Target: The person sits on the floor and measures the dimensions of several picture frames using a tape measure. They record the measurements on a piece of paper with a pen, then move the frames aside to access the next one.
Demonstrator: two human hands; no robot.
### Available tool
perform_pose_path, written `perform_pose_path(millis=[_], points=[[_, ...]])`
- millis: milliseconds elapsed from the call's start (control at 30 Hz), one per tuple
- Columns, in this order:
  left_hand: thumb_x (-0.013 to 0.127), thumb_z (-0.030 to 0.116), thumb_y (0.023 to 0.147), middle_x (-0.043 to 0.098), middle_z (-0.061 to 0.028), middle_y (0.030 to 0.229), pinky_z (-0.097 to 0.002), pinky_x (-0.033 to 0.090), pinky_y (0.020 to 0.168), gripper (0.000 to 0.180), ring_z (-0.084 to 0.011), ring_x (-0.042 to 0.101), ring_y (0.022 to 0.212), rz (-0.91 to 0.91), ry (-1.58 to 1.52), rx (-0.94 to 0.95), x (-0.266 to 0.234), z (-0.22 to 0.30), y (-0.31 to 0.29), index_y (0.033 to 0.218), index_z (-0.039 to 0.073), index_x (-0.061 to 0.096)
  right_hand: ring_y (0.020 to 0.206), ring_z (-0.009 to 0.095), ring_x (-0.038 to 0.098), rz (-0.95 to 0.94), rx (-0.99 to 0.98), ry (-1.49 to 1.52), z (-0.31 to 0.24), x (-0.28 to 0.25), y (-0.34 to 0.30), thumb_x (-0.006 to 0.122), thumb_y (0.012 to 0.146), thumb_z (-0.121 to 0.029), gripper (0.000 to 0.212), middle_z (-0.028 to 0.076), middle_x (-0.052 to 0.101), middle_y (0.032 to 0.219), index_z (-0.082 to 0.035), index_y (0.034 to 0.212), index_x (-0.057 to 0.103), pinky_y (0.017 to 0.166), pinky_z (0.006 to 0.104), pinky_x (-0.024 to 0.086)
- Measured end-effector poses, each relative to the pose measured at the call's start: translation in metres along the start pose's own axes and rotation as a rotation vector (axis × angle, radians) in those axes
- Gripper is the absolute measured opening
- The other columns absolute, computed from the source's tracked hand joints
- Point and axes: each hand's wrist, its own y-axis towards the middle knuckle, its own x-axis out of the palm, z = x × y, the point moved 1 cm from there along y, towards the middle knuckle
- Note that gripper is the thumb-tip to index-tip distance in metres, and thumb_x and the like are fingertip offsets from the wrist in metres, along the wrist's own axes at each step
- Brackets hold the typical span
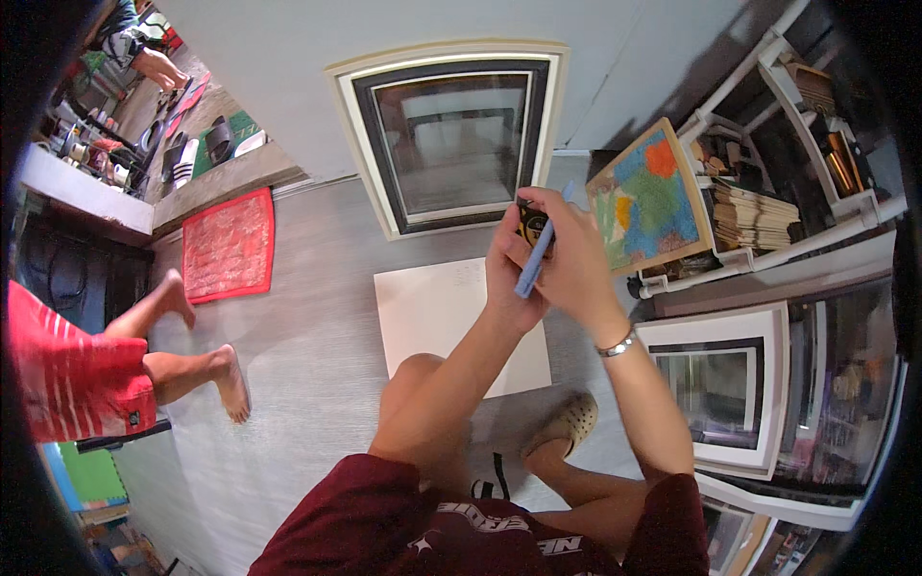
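Note:
Both my hands are raised close together above a white board (pixel 423 312) lying on the floor. My left hand (pixel 509 269) is closed around a small black and yellow tape measure (pixel 531 223). A slim blue pen (pixel 533 266) slants across in front of it, held in my right hand (pixel 580 252), whose fingers also touch the tape measure's top. Faint pencil-like marks show near the board's upper edge. Just beyond, a white and black picture frame (pixel 360 144) with glass leans against the wall.
On the right, a colourful painting (pixel 648 206) leans against a white shelf rack (pixel 768 259) with stacked wood pieces. Below it stands another white frame (pixel 773 384). A red mat (pixel 228 245) lies by the doorway at left. A person in red shorts (pixel 86 370) sits at the left.

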Motion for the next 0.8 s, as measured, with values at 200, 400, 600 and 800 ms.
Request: perform_pose_path(millis=[200,400,600,800], points=[[0.045,0.048,0.099,0.066,-0.0072,0.104,-0.0361,0.053,0.087,0.041,-0.0207,0.065,0.098,0.053,-0.096,0.275,-0.049,0.009,0.005,0.111,0.011,0.059,0.091,0.037,0.061,0.118,-0.168,-0.024,-0.022,0.047,0.005,0.071,0.082,-0.032,0.042,0.016,0.065,0.096,-0.005,0.111,0.059,0.086,0.0466,0.043],[0.037,0.043,0.099,0.062,-0.0123,0.116,-0.0469,0.046,0.099,0.043,-0.0291,0.059,0.110,-0.441,-0.581,0.161,-0.054,0.032,0.006,0.114,0.010,0.059,0.088,0.036,0.061,0.070,-0.134,0.015,-0.032,0.083,0.024,0.073,0.081,-0.028,0.039,0.016,0.066,0.095,-0.002,0.107,0.059,0.080,0.0437,0.043],[0.043,0.037,0.097,0.068,-0.0104,0.098,-0.0405,0.051,0.088,0.038,-0.0251,0.064,0.094,-0.003,-0.102,0.369,-0.044,0.040,-0.005,0.100,0.007,0.064,0.088,0.036,0.061,0.117,-0.203,0.038,-0.024,0.073,0.012,0.073,0.081,-0.029,0.039,0.017,0.065,0.094,-0.003,0.106,0.059,0.082,0.0441,0.043],[0.043,0.038,0.098,0.067,-0.0098,0.098,-0.0396,0.052,0.088,0.037,-0.0242,0.064,0.094,0.032,-0.036,0.347,-0.031,0.040,-0.015,0.100,0.007,0.064,0.089,0.036,0.060,0.070,-0.151,0.050,-0.030,0.067,0.014,0.072,0.082,-0.030,0.039,0.017,0.065,0.094,-0.003,0.106,0.059,0.085,0.0444,0.042]])
